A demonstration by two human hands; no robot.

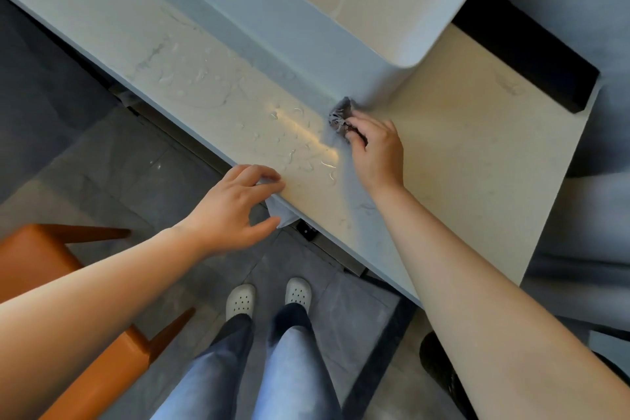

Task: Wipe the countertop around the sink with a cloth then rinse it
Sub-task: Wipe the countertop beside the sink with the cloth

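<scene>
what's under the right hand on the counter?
A crumpled dark grey cloth, gripped by the right hand on the pale stone countertop beside the white basin. Its fingers cover the cloth's near part; how far it extends underneath is hidden.

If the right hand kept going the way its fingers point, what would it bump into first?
The right hand would probably meet the sink wall, just past its cloth, though depth is unclear.
</scene>
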